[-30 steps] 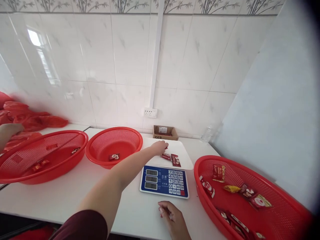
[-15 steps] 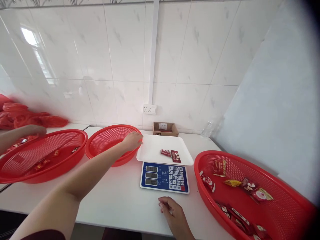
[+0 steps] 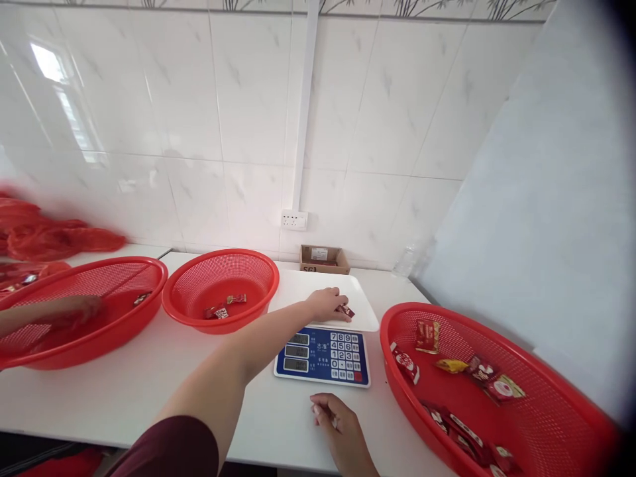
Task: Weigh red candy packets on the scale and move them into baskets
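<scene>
My left hand (image 3: pixel 328 305) is on the white tray (image 3: pixel 360 298) of the scale, its fingers closed on a dark red candy packet (image 3: pixel 346 310). Below the scale's blue keypad panel (image 3: pixel 322 356), my right hand (image 3: pixel 338 419) rests near the table's front edge, fingers curled together; whether anything is in them is hidden. The middle red basket (image 3: pixel 171 291) holds a few small packets (image 3: pixel 236 299). To the right, a large red basket (image 3: pixel 397 391) contains several wrapped packets, one of them yellow (image 3: pixel 452 365).
Another person's hand (image 3: pixel 82 309) reaches into the left red basket (image 3: pixel 161 278). Red plastic bags (image 3: pixel 54 235) lie at the far left. A small cardboard box (image 3: pixel 325 268) stands behind the tray, with a clear plastic container (image 3: pixel 406 260) to its right by the wall.
My left hand has moved right from the middle basket to the tray and closed on a packet. Packets now show in the middle basket. The other person's hand has gone into the left basket.
</scene>
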A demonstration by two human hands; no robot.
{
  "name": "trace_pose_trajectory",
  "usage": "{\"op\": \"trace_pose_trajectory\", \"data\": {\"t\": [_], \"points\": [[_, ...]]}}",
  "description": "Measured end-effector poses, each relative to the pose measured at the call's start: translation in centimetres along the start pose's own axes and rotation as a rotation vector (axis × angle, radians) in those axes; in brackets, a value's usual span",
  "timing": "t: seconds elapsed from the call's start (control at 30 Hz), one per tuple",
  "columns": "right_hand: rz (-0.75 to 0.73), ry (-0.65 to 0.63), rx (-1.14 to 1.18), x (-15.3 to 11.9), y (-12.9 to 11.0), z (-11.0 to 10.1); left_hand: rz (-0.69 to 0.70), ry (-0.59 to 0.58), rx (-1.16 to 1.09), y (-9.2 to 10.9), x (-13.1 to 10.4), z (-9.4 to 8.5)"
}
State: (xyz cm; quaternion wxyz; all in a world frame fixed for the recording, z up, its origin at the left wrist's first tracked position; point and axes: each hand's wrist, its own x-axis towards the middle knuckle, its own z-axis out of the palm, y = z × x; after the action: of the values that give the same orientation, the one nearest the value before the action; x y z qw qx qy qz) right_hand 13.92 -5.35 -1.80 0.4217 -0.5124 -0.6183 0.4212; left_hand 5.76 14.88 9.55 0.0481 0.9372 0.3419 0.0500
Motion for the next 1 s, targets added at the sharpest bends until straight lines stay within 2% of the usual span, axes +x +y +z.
{"op": "trace_pose_trajectory", "data": {"t": [0.17,0.3,0.4,0.5,0.57,0.63,0.73,0.77,0.83,0.9,0.93,1.0], "points": [[0.006,-0.002,0.005,0.0,0.1,-0.1,-0.172,0.054,0.008,0.6,-0.6,0.0],[0.022,-0.004,0.016,0.0,0.3,-0.1,-0.267,0.120,0.027,0.4,-2.4,-2.1],[0.044,-0.028,0.021,-0.1,0.4,-0.2,-0.403,0.208,0.060,-1.3,-5.1,-4.8],[0.044,-0.046,0.033,-0.1,0.2,-0.3,-0.590,0.258,0.107,-3.7,-9.0,-7.3],[0.019,-0.031,0.027,-0.1,0.0,-0.3,-0.699,0.258,0.132,-4.9,-11.8,-8.4],[-0.019,-0.008,0.007,-0.2,-0.3,-0.2,-0.778,0.259,0.159,-5.7,-14.1,-8.8],[-0.064,0.012,-0.060,-0.2,-0.8,0.0,-0.799,0.308,0.205,-5.5,-16.3,-7.6],[-0.076,0.018,-0.089,-0.3,-1.1,-0.1,-0.758,0.421,0.236,-5.0,-16.8,-6.8],[-0.127,0.003,-0.147,-0.6,-2.3,-0.8,-0.578,0.624,0.138,-3.2,-17.3,-4.5],[-0.222,-0.043,-0.222,-1.2,-4.5,-2.4,-0.359,0.749,-0.042,-0.4,-17.4,-1.8],[-0.275,-0.072,-0.274,-1.6,-5.9,-3.6,-0.258,0.761,-0.143,1.1,-17.4,-0.5],[-0.333,-0.052,-0.393,-1.9,-8.8,-6.8,-0.074,0.665,-0.343,4.0,-17.0,2.2]]}}
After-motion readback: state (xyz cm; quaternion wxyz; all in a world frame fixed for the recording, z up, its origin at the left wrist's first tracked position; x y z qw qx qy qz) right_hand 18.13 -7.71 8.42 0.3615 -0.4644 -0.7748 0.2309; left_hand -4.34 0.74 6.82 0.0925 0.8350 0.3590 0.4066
